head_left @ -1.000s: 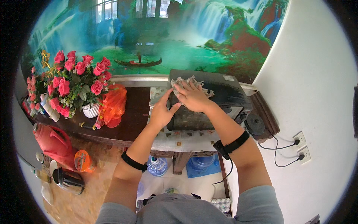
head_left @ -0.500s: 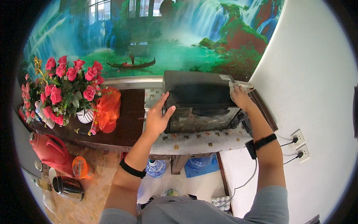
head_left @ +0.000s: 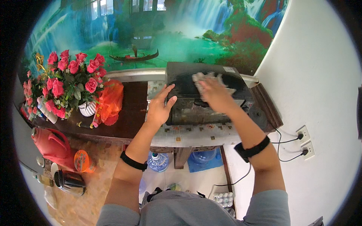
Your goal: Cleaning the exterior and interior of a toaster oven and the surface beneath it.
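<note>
On one black box (head_left: 184, 90), one left hand (head_left: 159, 107) spreads empty — one right hand (head_left: 215, 95) holds one cloth (head_left: 228, 89) palm-down.

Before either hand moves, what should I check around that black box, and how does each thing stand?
1. Cloth under the right hand: ok, on top of the box.
2. Left hand at the box's left edge: ok.
3. Flowers away from both hands: ok, off to the left.
4. Plugs out of the wall sockets: not ok, both are in.
5. Box top clean beneath the cloth: cannot tell, covered.
</note>
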A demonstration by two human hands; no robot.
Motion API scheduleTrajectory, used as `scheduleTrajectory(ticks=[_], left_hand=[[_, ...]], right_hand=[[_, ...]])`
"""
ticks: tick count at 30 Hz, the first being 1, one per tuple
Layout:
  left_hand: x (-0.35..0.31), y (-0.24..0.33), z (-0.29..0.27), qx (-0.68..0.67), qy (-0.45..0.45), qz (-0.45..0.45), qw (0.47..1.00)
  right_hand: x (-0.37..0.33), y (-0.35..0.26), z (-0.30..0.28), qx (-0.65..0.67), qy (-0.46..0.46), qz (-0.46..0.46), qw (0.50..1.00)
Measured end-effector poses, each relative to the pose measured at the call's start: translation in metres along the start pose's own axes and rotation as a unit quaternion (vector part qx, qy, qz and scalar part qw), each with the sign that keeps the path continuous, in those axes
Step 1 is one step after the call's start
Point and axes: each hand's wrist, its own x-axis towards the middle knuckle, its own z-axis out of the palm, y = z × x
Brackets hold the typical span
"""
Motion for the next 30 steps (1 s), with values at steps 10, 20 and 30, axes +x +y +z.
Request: scheduleTrajectory(ticks=[10,20,30], left_hand=[[-0.004,0.008,-0.011,-0.071,-0.013,-0.068,0.995],[-0.002,0.006,0.0,-0.092,0.013,-0.033,0.995],[-0.002,0.001,-0.004,-0.078,0.024,-0.031,0.996]], right_hand=[[-0.043,0.103,0.026,0.095,-0.116,0.226,0.963],[0.035,0.184,0.065,0.169,-0.231,0.274,0.918],[0.127,0.064,0.036,0.173,-0.282,0.157,0.931]])
